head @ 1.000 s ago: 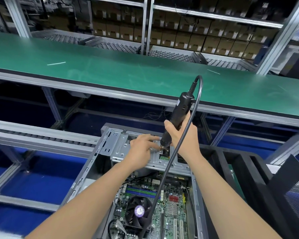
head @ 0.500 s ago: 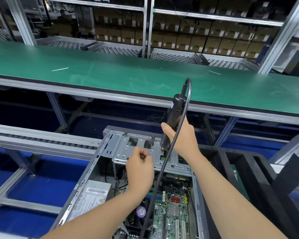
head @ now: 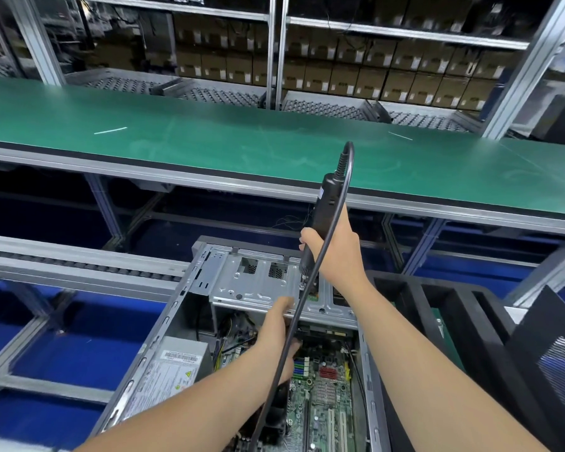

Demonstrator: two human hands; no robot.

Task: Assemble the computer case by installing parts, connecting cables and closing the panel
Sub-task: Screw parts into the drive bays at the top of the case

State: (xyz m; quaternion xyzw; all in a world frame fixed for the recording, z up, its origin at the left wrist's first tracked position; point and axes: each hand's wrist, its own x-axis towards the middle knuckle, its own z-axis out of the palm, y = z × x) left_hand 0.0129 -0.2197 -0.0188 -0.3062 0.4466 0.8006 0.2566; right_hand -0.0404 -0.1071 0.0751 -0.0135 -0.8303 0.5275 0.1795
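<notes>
Right hand [head: 335, 256]: centre of frame, fingers curled tight round the lower body of the screwdriver [head: 323, 203], thumb on its left side.
Screwdriver: upright, leaning slightly right, upper end above the fist; tip down on the drive cage [head: 252, 283] just below the fingers.
Cable [head: 351, 164]: loops from the top of the tool, runs down past the right wrist and across the left hand [head: 276, 326].
Left hand: lower centre, at the near edge of the drive cage, above the motherboard [head: 323, 389]; blurred, so cannot tell whether the fingers grip anything.
Case [head: 177, 314]: lower centre, open side up, power supply [head: 173, 370] at its left.
Belt [head: 242, 148]: green, across the upper half.
Rack [head: 454, 321]: black, lower right, beside the case.
</notes>
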